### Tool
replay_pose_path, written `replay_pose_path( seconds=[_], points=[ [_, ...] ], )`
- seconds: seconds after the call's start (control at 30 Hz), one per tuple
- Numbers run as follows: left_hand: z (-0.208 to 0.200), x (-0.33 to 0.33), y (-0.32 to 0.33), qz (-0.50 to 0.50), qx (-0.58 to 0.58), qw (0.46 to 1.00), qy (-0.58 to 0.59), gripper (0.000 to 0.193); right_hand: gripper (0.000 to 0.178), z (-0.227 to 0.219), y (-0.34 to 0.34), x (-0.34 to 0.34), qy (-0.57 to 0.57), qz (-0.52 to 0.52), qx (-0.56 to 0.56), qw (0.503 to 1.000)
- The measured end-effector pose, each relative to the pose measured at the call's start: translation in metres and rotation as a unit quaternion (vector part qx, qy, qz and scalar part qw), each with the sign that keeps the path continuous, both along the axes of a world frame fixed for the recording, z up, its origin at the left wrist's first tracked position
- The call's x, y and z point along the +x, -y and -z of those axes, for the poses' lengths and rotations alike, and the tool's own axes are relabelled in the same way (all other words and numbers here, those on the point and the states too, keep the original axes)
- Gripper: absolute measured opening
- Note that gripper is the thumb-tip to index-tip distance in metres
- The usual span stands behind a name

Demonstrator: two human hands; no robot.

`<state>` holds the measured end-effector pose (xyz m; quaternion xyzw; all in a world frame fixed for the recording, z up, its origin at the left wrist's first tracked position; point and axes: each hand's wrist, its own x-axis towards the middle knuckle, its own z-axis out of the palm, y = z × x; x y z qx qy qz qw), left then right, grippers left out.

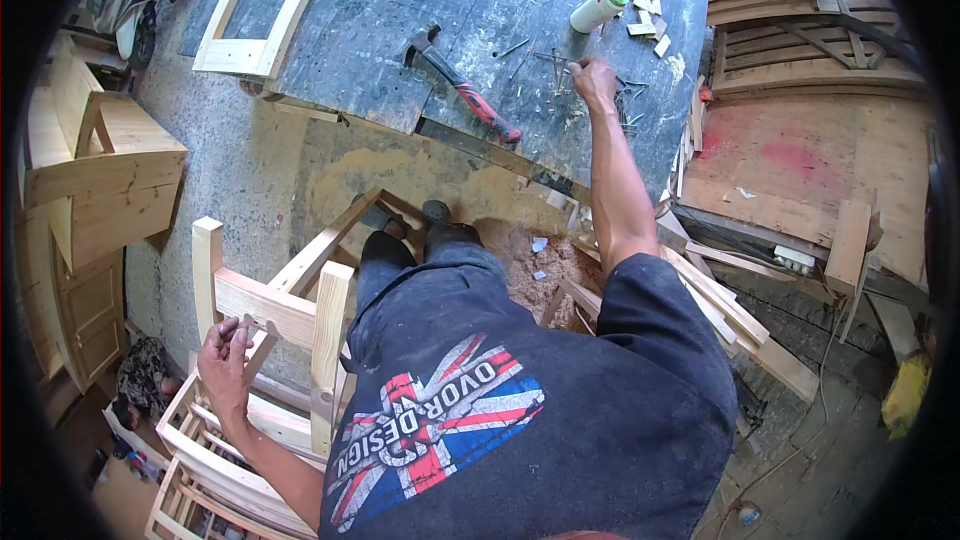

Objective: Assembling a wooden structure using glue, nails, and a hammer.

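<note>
My right hand point(596, 83) reaches over the dark blue worktable, its fingers drawn together beside a scatter of loose nails point(630, 100). What sits between those fingertips, if anything, is too small to make out. A claw hammer point(462, 87) with a red and black handle lies on the table to the left of that hand. Just beyond the hand stands a white glue bottle point(598, 10) with a green cap. My left hand point(228, 365) is at the lower left, fingers bent and pinched together, next to the rail of a pale wooden frame point(265, 308). Whatever it pinches cannot be told.
Small wood offcuts point(645, 10) lie around the bottle. Another wooden frame point(235, 55) rests on the table's far left. A wooden cabinet point(110, 175) stands at left. Sawdust point(530, 275) and boards point(740, 325) lie on the floor near my legs. At right is a plywood surface point(790, 155).
</note>
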<state>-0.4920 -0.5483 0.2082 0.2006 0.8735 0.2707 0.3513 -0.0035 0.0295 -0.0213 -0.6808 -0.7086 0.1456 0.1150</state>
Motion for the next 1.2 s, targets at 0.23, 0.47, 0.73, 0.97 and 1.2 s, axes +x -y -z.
replay_pose_path(
  seconds=[0.23,0.47,0.73,0.97,1.2],
  points=[
    [-0.002,0.011,-0.024,0.010,0.037,0.999,-0.032,0.033,0.025,-0.008,0.086,-0.043,-0.083,0.002,0.109,0.991],
    [-0.001,0.014,-0.041,0.007,0.096,0.995,-0.026,0.027,0.017,-0.006,0.161,-0.011,-0.112,0.076,0.151,0.979],
    [-0.002,0.018,-0.065,0.074,0.085,0.993,-0.016,0.026,0.016,-0.009,0.105,0.092,-0.094,0.167,0.140,0.971],
    [-0.007,0.022,-0.068,0.077,0.069,0.995,-0.014,0.029,0.017,-0.012,0.074,0.086,-0.097,0.135,0.107,0.980],
    [-0.001,0.030,-0.064,0.058,0.071,0.996,-0.004,0.028,0.019,-0.010,0.061,0.057,-0.099,0.006,0.130,0.987]
  ],
)
